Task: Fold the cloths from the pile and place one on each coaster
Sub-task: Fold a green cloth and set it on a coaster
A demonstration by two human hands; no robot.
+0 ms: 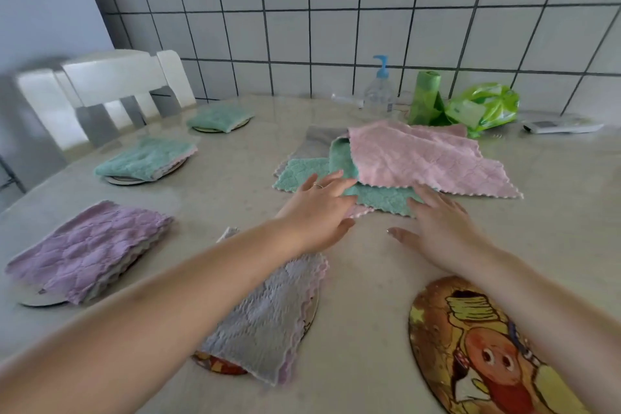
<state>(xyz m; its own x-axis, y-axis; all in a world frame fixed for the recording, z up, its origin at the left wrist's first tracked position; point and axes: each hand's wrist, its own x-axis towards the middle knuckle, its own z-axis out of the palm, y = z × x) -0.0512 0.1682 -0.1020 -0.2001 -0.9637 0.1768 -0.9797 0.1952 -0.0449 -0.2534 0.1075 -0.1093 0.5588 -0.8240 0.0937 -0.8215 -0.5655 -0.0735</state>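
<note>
Tabletop pile (386,175) under both hands' fingertips (339,183).

Loose pile of pink, green, grey cloths (386,161); four folded on coasters, one picture coaster (477,346) bare.

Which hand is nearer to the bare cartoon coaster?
Right. The right hand lies just beyond the bare cartoon coaster, at the pile's edge; the left hand is farther off, to its left.

1 head-worn wide-angle camera looks forward and down from close above the table (369,279), along both forearms toward the tiled wall (336,10) at the far edge.
</note>
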